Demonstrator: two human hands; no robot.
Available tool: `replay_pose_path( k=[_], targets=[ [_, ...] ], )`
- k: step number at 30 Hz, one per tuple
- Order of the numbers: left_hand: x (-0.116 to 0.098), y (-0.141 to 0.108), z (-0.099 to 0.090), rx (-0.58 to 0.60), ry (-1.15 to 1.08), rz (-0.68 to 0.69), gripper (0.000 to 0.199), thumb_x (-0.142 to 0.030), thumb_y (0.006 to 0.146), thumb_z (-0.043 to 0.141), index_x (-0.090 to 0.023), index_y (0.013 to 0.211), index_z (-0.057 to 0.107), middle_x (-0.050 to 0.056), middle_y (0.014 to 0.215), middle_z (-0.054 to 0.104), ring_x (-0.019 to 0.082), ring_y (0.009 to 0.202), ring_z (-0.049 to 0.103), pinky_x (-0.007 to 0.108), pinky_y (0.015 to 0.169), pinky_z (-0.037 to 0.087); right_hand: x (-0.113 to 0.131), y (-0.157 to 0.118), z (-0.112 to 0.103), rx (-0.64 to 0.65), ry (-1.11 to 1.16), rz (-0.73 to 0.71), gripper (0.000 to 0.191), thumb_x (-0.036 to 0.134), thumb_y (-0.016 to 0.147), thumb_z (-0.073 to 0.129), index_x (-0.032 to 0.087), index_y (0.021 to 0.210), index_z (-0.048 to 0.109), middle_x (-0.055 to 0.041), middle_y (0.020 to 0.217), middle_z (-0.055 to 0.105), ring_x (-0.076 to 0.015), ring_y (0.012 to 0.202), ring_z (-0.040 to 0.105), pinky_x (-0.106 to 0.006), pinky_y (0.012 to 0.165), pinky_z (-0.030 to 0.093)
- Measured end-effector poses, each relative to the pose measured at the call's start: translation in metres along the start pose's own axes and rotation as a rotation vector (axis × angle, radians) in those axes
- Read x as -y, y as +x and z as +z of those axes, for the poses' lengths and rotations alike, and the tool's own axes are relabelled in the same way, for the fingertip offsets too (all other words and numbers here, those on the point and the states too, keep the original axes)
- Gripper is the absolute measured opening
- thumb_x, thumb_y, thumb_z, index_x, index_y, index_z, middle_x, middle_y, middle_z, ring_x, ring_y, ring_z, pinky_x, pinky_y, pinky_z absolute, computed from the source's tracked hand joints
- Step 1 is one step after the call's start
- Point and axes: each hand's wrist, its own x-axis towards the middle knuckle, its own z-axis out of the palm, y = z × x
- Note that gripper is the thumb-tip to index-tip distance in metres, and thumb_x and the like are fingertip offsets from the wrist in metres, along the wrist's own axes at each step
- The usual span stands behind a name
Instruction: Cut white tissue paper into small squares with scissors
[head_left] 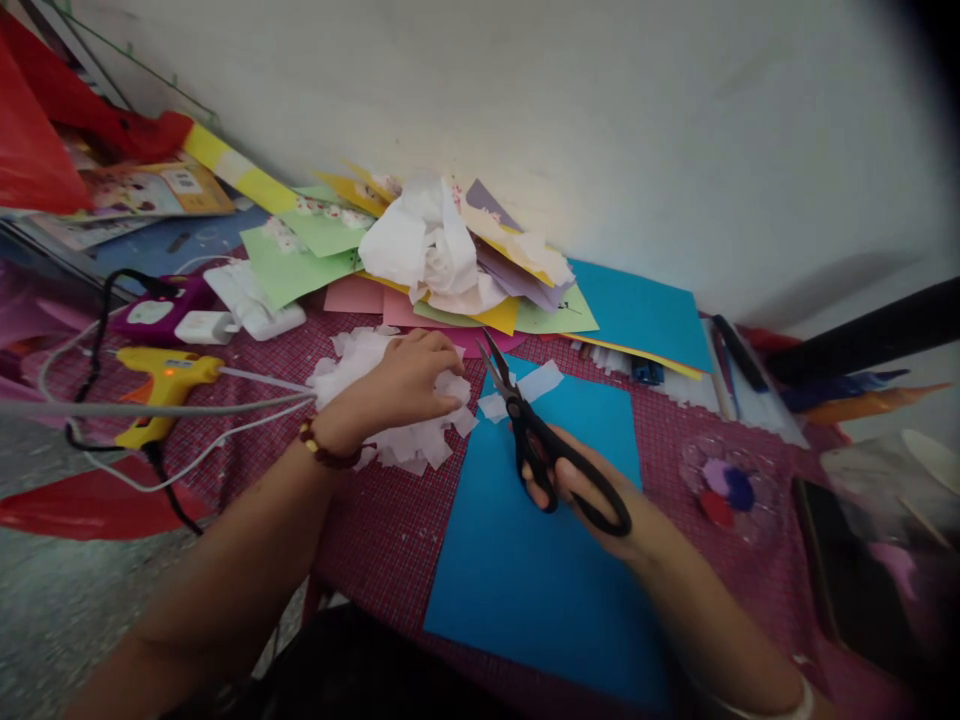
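Observation:
My right hand (577, 480) grips a pair of black-handled scissors (525, 415), their blades a little apart and pointing away to the left. Below them lies a sheet of blue paper (532, 590). A cut white strip (540, 381) and a smaller piece rest on the blue sheet near the blades. Over a heap of white paper pieces (409, 440), my left hand (416, 375) is spread with bent fingers. Whether its fingertips touch the pieces I cannot tell.
A yellow glue gun (166, 385) with cables lies left, beside a purple power strip (169, 312). Coloured papers (307, 255) and crumpled white paper (427, 240) pile against the wall. At right are a clear dish (731, 490) with coloured lumps and a dark phone (847, 570).

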Motion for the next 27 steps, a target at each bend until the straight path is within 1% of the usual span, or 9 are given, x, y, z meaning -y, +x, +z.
replay_pose_path(
  k=[3, 7, 10, 12, 14, 17, 21, 23, 27],
  targets=[
    [0.002, 0.000, 0.006, 0.087, 0.142, 0.021, 0.030, -0.026, 0.070, 0.069, -0.020, 0.099, 0.071, 0.012, 0.126, 0.060, 0.036, 0.124, 0.046, 0.053, 0.102, 0.033, -0.003, 0.001, -0.001, 0.005, 0.012, -0.001, 0.053, 0.059, 0.084, 0.067, 0.019, 0.118, 0.058, -0.0009, 0.082, 0.057, -0.0110, 0.064, 0.051, -0.026, 0.059, 0.037],
    [0.002, 0.003, 0.011, 0.129, 0.169, 0.015, 0.023, -0.024, 0.072, 0.067, -0.019, 0.094, 0.072, 0.012, 0.128, 0.058, 0.037, 0.124, 0.046, 0.055, 0.101, 0.034, -0.006, 0.003, -0.002, 0.007, -0.031, -0.005, 0.049, 0.057, 0.086, 0.065, 0.018, 0.113, 0.058, -0.0013, 0.081, 0.057, -0.0115, 0.062, 0.051, -0.027, 0.057, 0.036],
    [0.002, 0.005, 0.014, 0.095, 0.127, 0.006, 0.013, -0.022, 0.078, 0.063, -0.018, 0.085, 0.072, 0.012, 0.122, 0.062, 0.034, 0.121, 0.049, 0.053, 0.101, 0.035, -0.007, 0.004, -0.003, 0.016, -0.045, -0.007, 0.048, 0.057, 0.086, 0.064, 0.018, 0.113, 0.057, -0.0015, 0.081, 0.058, -0.0115, 0.061, 0.050, -0.027, 0.057, 0.037],
    [0.002, 0.006, 0.014, 0.029, 0.048, 0.004, 0.014, -0.022, 0.082, 0.059, -0.018, 0.078, 0.072, 0.011, 0.117, 0.065, 0.031, 0.119, 0.052, 0.050, 0.102, 0.036, -0.008, 0.004, -0.004, 0.016, -0.048, -0.003, 0.047, 0.056, 0.087, 0.064, 0.018, 0.113, 0.057, -0.0010, 0.079, 0.057, -0.0113, 0.062, 0.050, -0.026, 0.057, 0.036],
    [0.002, 0.007, 0.013, -0.086, -0.063, -0.032, 0.016, -0.022, 0.082, 0.060, -0.018, 0.073, 0.072, 0.010, 0.111, 0.066, 0.028, 0.111, 0.056, 0.045, 0.097, 0.041, -0.009, 0.004, -0.004, 0.018, -0.052, -0.008, 0.047, 0.056, 0.087, 0.064, 0.018, 0.114, 0.057, -0.0006, 0.078, 0.056, -0.0114, 0.062, 0.050, -0.026, 0.057, 0.036],
    [0.003, 0.007, 0.007, -0.302, -0.291, -0.171, 0.014, -0.025, 0.079, 0.064, -0.017, 0.069, 0.070, 0.007, 0.090, 0.067, 0.020, 0.086, 0.060, 0.035, 0.078, 0.047, -0.008, 0.004, -0.004, 0.013, -0.058, -0.016, 0.052, 0.058, 0.086, 0.065, 0.017, 0.117, 0.056, -0.0007, 0.077, 0.056, -0.0120, 0.063, 0.051, -0.027, 0.059, 0.037],
    [0.002, 0.005, -0.005, -0.443, -0.843, -0.331, 0.014, -0.026, 0.076, 0.070, -0.016, 0.067, 0.065, -0.001, 0.061, 0.057, 0.009, 0.054, 0.047, 0.024, 0.052, 0.037, -0.005, 0.003, -0.002, -0.018, -0.068, 0.008, 0.054, 0.059, 0.085, 0.065, 0.018, 0.119, 0.056, -0.0018, 0.081, 0.057, -0.0134, 0.065, 0.052, -0.028, 0.061, 0.039],
    [0.001, 0.001, -0.009, -0.470, -1.085, -0.369, 0.014, -0.023, 0.071, 0.074, -0.016, 0.066, 0.062, -0.004, 0.057, 0.053, 0.007, 0.049, 0.044, 0.022, 0.049, 0.035, -0.003, 0.001, 0.000, -0.018, -0.090, 0.005, 0.054, 0.062, 0.084, 0.064, 0.018, 0.115, 0.057, -0.0014, 0.078, 0.056, -0.0145, 0.065, 0.051, -0.029, 0.062, 0.039],
    [-0.007, -0.014, -0.014, -0.509, -1.420, -0.490, 0.021, -0.014, 0.064, 0.077, -0.017, 0.067, 0.056, -0.003, 0.062, 0.061, 0.008, 0.055, 0.056, 0.022, 0.058, 0.046, 0.002, -0.003, 0.005, 0.000, -0.134, 0.012, 0.055, 0.064, 0.083, 0.063, 0.019, 0.113, 0.057, -0.0022, 0.079, 0.057, -0.0154, 0.066, 0.052, -0.030, 0.064, 0.040]
  ],
)
